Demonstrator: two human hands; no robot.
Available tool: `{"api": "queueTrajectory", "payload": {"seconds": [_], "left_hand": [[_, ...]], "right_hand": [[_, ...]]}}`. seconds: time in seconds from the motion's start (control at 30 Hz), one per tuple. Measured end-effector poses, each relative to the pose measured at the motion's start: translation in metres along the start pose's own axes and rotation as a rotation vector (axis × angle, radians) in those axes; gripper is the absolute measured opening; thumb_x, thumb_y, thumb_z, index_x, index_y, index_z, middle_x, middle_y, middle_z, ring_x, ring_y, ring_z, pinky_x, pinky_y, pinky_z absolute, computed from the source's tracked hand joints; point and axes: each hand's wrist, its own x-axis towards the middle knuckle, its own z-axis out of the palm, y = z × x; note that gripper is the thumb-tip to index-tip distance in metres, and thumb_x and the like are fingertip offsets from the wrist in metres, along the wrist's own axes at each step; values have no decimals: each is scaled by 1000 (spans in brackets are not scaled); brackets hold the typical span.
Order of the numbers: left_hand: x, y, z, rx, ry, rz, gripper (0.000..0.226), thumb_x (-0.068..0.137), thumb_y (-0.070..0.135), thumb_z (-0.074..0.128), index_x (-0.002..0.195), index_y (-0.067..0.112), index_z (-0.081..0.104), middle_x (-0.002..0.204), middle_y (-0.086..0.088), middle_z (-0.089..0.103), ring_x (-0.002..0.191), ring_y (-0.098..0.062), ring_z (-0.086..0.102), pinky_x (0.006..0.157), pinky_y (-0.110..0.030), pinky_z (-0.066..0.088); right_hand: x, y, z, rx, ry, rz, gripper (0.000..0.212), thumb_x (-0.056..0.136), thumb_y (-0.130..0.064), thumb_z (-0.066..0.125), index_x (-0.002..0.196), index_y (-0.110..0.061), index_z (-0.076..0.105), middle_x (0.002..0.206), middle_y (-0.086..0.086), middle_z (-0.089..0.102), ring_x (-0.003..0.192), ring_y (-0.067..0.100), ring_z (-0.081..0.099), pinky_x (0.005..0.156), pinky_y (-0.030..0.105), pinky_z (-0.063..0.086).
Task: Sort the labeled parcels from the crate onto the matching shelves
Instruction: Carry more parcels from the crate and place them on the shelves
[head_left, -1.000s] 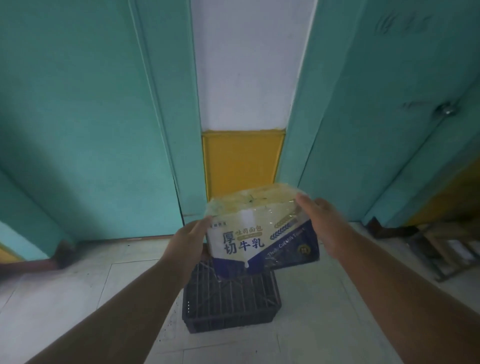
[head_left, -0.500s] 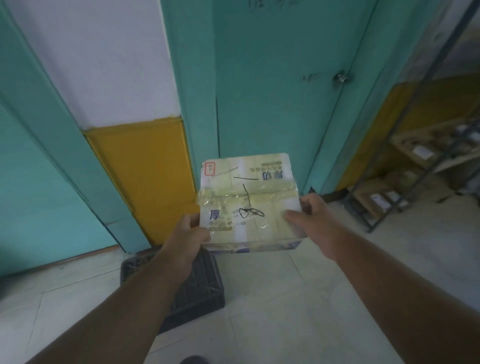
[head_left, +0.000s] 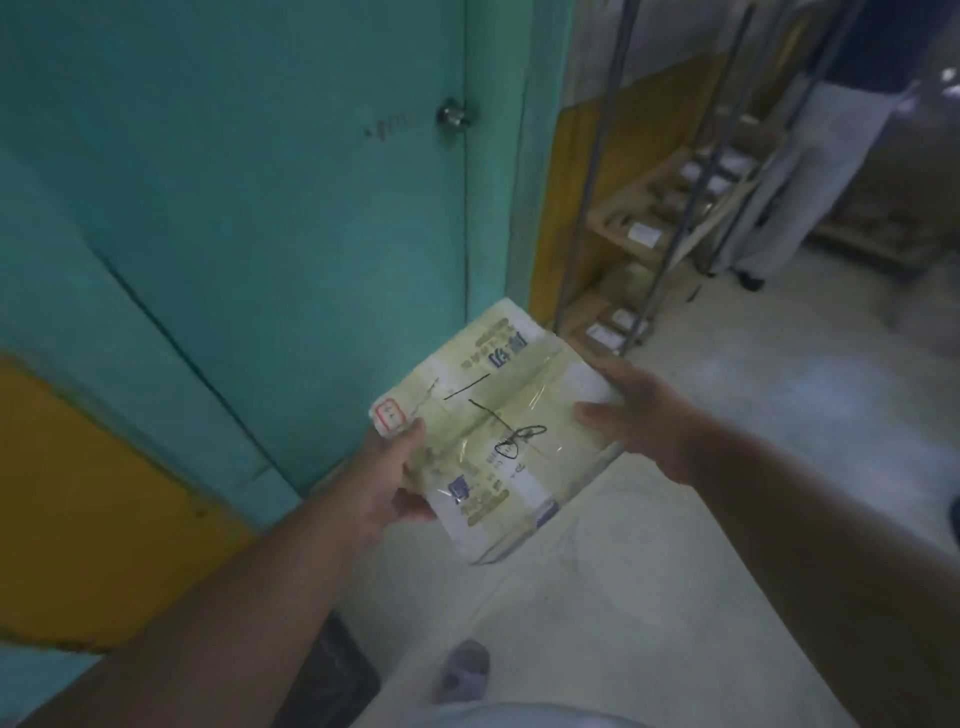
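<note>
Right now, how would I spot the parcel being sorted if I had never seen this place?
Find the teal door. In front of it, left hand and right hand hold a flat, tape-wrapped parcel. Unlike the brown boxes on the metal shelves, it is pale yellow-white with black pen scribbles.

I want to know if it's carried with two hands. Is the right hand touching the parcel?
Touching. The head view shows the right hand gripping the parcel at its right edge, thumb lying on the taped top.

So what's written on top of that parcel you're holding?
On the parcel, under clear tape: black pen lines and a scribble, a small red-bordered label at one corner, and printed characters. Both thumbs cover some of it; the label's text is too small to read.
</note>
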Motion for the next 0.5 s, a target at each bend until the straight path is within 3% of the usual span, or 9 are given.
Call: {"api": "queueTrajectory", "payload": {"seconds": [0.07, 0.17, 0.33, 0.43, 0.5], "left_hand": [[27, 16, 35, 32, -77, -37, 25, 99, 39, 56, 119, 24, 53, 113, -13, 65, 81, -37, 71, 60, -42, 60], [65, 35, 84, 11, -139, -36, 29, 96, 32, 64, 121, 23, 53, 117, -10, 63, 96, -37, 67, 60, -43, 59], [122, 43, 189, 41, -217, 28, 28, 91, 13, 70, 112, 8, 51, 110, -19, 67, 88, -28, 70, 68, -39, 59], [146, 36, 265, 104, -325, 50, 50, 89, 10, 71, 133, 10, 47, 124, -19, 63, 100, -29, 70, 77, -42, 62], [156, 35, 312, 166, -427, 83, 57, 88, 6, 72, 137, 22, 48, 125, -11, 64, 107, -27, 67, 83, -43, 61]], "right_hand": [[6, 2, -38, 41, 54, 9, 35, 87, -4, 71, 111, -29, 65, 97, 0, 65, 76, 6, 67, 52, 18, 50], [14, 16, -92, 75, 238, 30, 40, 81, 0, 77, 107, -27, 65, 106, 3, 63, 92, 20, 66, 68, 29, 56], [26, 55, -180, 170, 580, 91, 39, 74, -12, 86, 105, -16, 63, 105, 11, 64, 90, 27, 65, 73, 39, 60], [39, 82, -235, 134, 768, 96, 41, 77, -22, 85, 107, -17, 58, 97, 2, 61, 82, 17, 62, 55, 22, 52], [50, 92, -273, 54, 773, 122, 47, 79, -30, 83, 113, -23, 52, 98, -6, 56, 81, 9, 59, 49, 14, 46]]}}
